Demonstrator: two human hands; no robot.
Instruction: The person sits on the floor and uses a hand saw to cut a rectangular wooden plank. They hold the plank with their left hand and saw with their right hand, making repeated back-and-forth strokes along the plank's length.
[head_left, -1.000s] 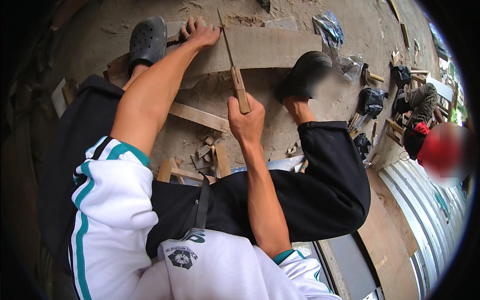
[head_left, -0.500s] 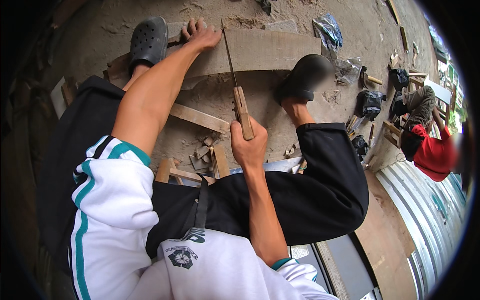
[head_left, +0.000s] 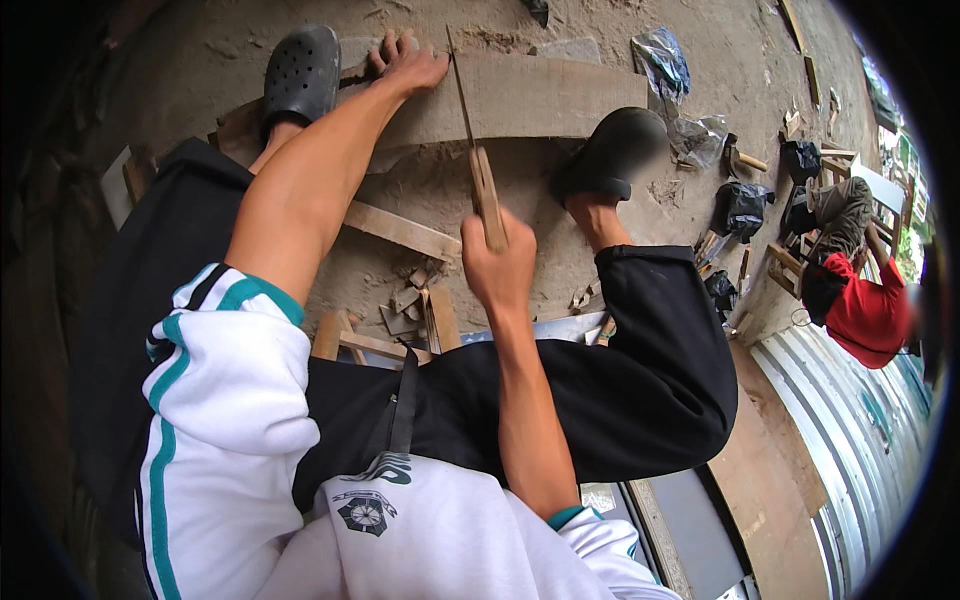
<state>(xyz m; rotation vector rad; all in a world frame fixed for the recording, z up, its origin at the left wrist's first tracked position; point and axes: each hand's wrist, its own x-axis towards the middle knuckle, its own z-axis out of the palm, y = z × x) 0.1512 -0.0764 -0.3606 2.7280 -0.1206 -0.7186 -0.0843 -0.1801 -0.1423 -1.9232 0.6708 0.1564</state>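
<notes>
A wide pale wooden board point(head_left: 545, 100) lies across the far side in front of me, its left part near one shoe and its right end by the other. My left hand point(head_left: 408, 66) presses down on it, fingers spread and bent over its far edge. Closed around the wooden handle of a handsaw point(head_left: 488, 195) is my right hand point(head_left: 500, 262). The thin saw blade crosses the board just right of my left hand, its tip past the far edge. Where the teeth meet the wood is too fine to make out.
Black clogs point(head_left: 303, 80) are on my feet. Between my legs lie a wooden strip point(head_left: 402, 231) and several offcuts. To the right are a hammer point(head_left: 745, 158), plastic bags point(head_left: 662, 62) and corrugated metal sheet point(head_left: 850, 420). A person in red point(head_left: 868, 312) sits at far right.
My right hand and the saw have moved away from me, toward the board. The left hand stays at the same spot on the board.
</notes>
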